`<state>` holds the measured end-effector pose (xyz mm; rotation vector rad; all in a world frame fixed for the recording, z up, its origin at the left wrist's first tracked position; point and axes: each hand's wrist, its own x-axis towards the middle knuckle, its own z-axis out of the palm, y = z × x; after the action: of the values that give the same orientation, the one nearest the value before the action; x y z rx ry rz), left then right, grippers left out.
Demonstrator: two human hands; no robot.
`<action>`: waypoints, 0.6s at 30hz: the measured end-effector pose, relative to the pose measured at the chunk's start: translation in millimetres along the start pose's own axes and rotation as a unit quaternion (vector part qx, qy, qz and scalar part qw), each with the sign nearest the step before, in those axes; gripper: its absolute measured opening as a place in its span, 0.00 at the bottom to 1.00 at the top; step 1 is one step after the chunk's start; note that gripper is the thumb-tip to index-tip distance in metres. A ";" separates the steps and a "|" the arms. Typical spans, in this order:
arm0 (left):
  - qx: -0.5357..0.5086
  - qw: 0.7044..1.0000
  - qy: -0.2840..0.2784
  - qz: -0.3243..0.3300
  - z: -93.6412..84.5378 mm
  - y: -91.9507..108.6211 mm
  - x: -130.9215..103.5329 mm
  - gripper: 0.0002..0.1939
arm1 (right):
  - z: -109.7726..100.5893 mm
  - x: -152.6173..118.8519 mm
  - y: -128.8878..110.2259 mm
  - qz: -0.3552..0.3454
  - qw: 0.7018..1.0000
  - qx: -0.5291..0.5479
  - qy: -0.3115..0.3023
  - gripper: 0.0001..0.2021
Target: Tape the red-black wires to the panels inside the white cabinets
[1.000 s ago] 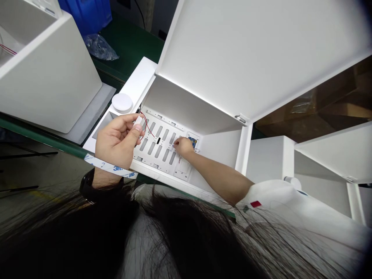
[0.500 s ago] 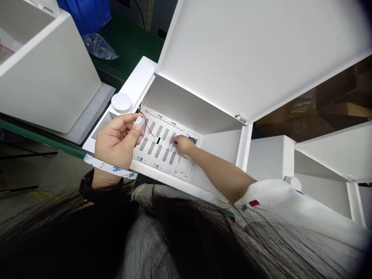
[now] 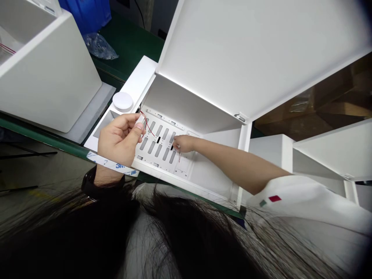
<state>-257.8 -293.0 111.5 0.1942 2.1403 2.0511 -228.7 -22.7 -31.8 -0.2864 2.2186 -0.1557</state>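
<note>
My left hand [image 3: 119,140] pinches a small white piece [image 3: 141,119] between thumb and fingers, above the left side of an open white box [image 3: 216,170]. Red wires [image 3: 149,128] run near that piece. A strip of white tape with blue 3M print [image 3: 112,164] hangs across my left wrist. Inside the box lies a white slotted panel [image 3: 154,138] with a short black strip [image 3: 158,140] on it. My right hand [image 3: 184,143] is closed at the panel's right part, fingertips down beside a second black strip [image 3: 171,147]. Whatever those fingers hold is hidden. A thin red wire [image 3: 179,157] shows below them.
The box's large lid [image 3: 255,50] stands raised behind. A round white disc [image 3: 122,101] sits on the box's left end. Another white box [image 3: 49,73] stands at left, and a further one [image 3: 267,149] at right. A clear plastic bag [image 3: 100,46] lies by a blue bin [image 3: 85,15].
My right forearm has swung outward to the right, and its wrist now covers the blue circuit board. The second black strip has come into view by my right fingertips. My left hand keeps its pinch.
</note>
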 end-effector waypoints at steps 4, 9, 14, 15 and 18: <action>0.031 0.999 -0.021 -0.019 -0.4 -3.1 0.9 0.07 | -48.4 -31.0 -21.5 -0.020 0.993 0.117 -0.001 0.05; 0.085 0.990 -0.088 -0.064 -1.1 -9.4 2.8 0.14 | -109.8 -81.4 -73.0 -0.119 0.940 0.269 0.170 0.01; 0.066 0.991 -0.092 -0.069 2.2 -11.0 1.9 0.11 | -123.9 -96.1 -113.8 -0.156 0.878 0.362 0.272 0.02; 0.057 0.992 -0.088 -0.071 2.9 -10.9 1.5 0.11 | -123.4 -95.6 -116.6 -0.154 0.869 0.379 0.280 0.03; 0.074 0.992 -0.082 -0.062 3.6 -10.4 0.4 0.12 | -122.3 -90.1 -111.2 -0.170 0.851 0.427 0.255 0.06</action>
<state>-257.2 -289.8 101.0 0.2337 2.1462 1.7475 -254.7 -105.4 135.4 -0.1350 2.3234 -1.5147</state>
